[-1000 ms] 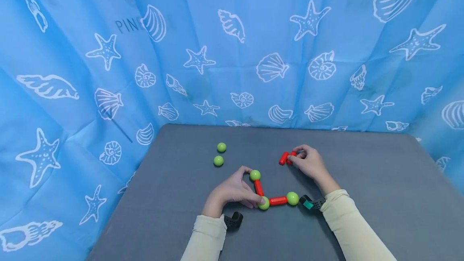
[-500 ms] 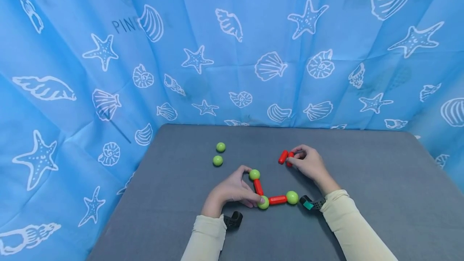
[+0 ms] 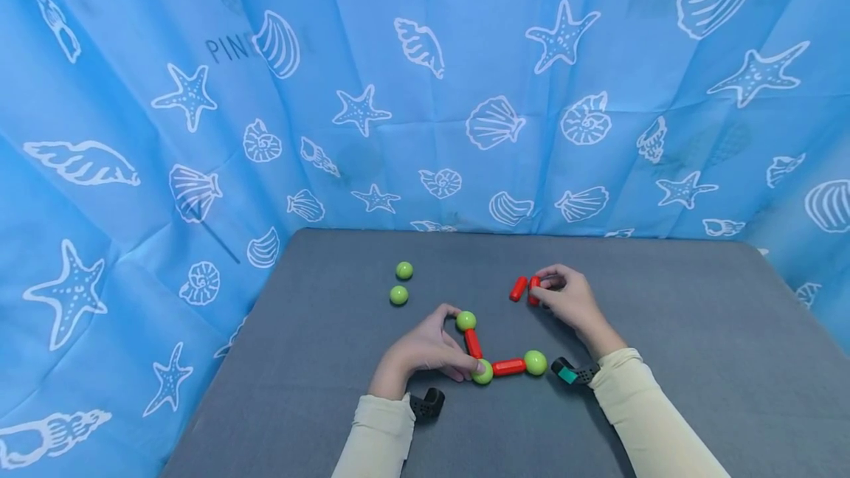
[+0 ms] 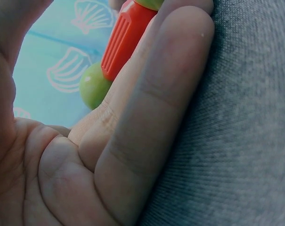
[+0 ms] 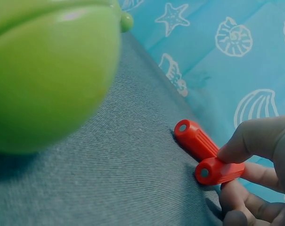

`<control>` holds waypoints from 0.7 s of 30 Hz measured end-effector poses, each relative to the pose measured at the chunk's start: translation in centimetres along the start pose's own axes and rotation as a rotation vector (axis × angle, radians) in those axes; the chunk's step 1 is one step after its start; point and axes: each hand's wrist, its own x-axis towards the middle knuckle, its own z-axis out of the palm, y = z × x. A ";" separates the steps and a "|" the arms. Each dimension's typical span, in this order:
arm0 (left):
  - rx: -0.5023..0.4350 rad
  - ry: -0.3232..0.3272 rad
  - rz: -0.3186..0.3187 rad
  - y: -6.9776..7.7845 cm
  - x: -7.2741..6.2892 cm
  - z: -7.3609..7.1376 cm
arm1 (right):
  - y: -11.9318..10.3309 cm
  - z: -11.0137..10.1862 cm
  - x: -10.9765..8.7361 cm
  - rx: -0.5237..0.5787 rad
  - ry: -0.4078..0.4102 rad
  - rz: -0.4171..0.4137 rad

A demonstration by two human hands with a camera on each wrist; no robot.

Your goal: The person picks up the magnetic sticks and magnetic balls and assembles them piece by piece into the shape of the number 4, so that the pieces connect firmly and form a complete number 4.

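My left hand (image 3: 428, 345) holds an L-shaped joined piece, its thumb on the green corner ball (image 3: 482, 372) and a fingertip at the upper green ball (image 3: 466, 321). Between those two balls runs a red rod (image 3: 473, 344). Another red rod (image 3: 509, 367) joins the corner to a green ball (image 3: 535, 362) on the right. Farther back, my right hand (image 3: 564, 297) pinches a loose red rod (image 5: 220, 171) between thumb and fingers, close to the table. Beside it lies a second loose red rod (image 5: 196, 140), with a metal-looking disc in its end.
Two loose green balls (image 3: 399, 295) rest on the grey table (image 3: 332, 389), left of the joined piece. A blue curtain (image 3: 425, 94) with white shells and starfish hangs behind the table. Black straps (image 3: 574, 372) are on both wrists.
The red rod in my right hand has come slightly apart from the one lying beside it, toward the right. My left hand and the joined piece stay in place.
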 end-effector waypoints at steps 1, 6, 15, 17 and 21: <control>-0.001 -0.001 0.000 0.0 0.0 0.0 | 0.0 0.0 0.0 0.002 -0.005 0.007; -0.002 -0.007 0.002 -0.1 0.1 -0.1 | 0.0 -0.2 0.1 0.008 -0.016 0.020; -0.009 -0.015 0.004 -0.1 0.1 -0.1 | 0.0 -0.8 0.1 0.055 -0.048 0.038; -0.012 -0.017 0.003 -0.1 0.1 -0.1 | 0.1 -0.9 0.0 0.067 -0.058 0.042; -0.012 -0.018 -0.001 -0.1 0.2 -0.1 | 0.3 -1.0 0.1 0.082 -0.066 0.050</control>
